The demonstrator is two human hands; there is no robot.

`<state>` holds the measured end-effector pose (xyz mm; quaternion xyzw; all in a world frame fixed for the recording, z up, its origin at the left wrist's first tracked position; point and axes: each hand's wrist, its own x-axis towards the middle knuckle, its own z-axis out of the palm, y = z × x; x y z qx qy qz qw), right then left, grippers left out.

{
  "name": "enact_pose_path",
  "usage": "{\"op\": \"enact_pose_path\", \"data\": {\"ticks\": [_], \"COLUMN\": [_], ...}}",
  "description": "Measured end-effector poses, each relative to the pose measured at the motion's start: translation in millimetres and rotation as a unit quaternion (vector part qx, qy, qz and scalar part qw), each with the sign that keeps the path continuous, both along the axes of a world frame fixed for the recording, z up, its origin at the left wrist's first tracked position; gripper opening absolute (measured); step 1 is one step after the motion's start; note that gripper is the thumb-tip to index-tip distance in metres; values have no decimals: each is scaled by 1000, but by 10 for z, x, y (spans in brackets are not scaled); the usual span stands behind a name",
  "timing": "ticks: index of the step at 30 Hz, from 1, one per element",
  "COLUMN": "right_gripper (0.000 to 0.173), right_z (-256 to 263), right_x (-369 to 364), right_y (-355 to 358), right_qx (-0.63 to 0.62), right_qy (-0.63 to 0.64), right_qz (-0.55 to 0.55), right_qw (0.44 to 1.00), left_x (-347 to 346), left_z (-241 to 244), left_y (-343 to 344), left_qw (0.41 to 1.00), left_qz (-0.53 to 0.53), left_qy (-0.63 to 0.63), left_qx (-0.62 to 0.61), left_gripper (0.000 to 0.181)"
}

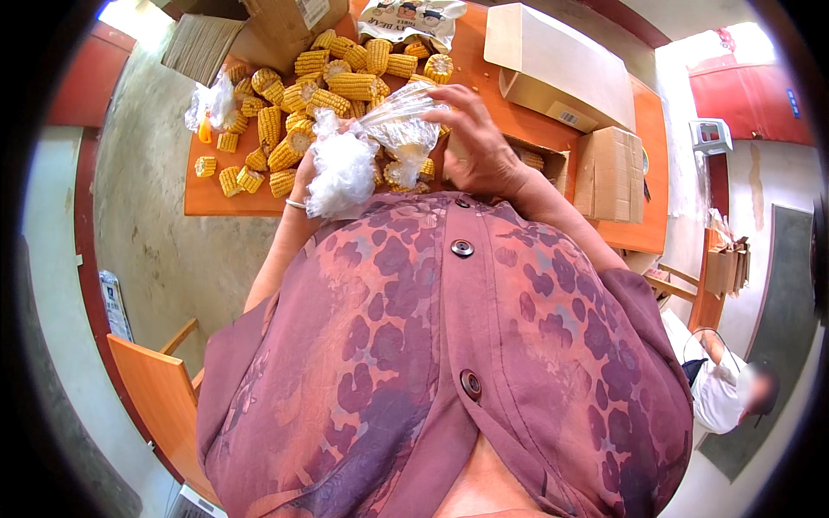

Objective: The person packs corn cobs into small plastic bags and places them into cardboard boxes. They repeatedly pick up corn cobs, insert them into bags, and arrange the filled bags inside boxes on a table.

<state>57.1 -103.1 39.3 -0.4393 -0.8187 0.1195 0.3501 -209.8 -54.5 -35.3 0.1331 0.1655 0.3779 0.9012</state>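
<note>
Clear plastic bags (pixel 343 169) are bunched at my left hand (pixel 306 173), which is mostly hidden behind them; a band circles that wrist. A stretched clear plastic bag (pixel 405 126) runs from the bunch towards my right hand (pixel 476 139). The right hand's fingers are spread and bent at the bag's edge; whether they pinch the film cannot be told. Beneath and beyond the bags, several pieces of cut corn cob (pixel 353 86) lie heaped on the orange table (pixel 214 188). Loose kernels are scattered right of the heap.
An open cardboard box (pixel 275 32) stands behind the corn, with another plastic bag (pixel 210 107) at left. A printed bag (pixel 411 22) lies at the back. A large carton (pixel 567 65), a low box holding corn (pixel 554 169) and a closed carton (pixel 609 175) are at right. A person (pixel 719 395) sits far right.
</note>
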Motion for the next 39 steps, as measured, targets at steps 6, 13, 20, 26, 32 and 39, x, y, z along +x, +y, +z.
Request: {"op": "enact_pose_path", "data": {"ticks": [6, 13, 20, 26, 32, 39], "right_gripper": [47, 13, 10, 11, 15, 20], "right_z": [-181, -229, -463, -337, -141, -131], "right_x": [-59, -69, 49, -73, -144, 186], "right_y": [52, 16, 134, 162, 161, 192], "right_qx": [46, -196, -298, -346, -400, -395], "right_qy": [-30, 273, 285, 102, 114, 75], "right_qz": [20, -75, -97, -28, -12, -64], "right_qw": [998, 939, 906, 932, 910, 913], "left_x": [216, 223, 168, 444, 494, 270], "left_z": [36, 135, 198, 652, 394, 202], "left_y": [-67, -25, 45, -13, -6, 90], "left_qw": [996, 989, 917, 740, 740, 862], "left_qz": [-58, -34, -2, -48, 32, 55], "left_qy": [-59, 125, 384, 507, 465, 439], "left_qx": [-33, -78, 104, 439, 484, 247], "left_gripper": [30, 26, 20, 33, 20, 17]}}
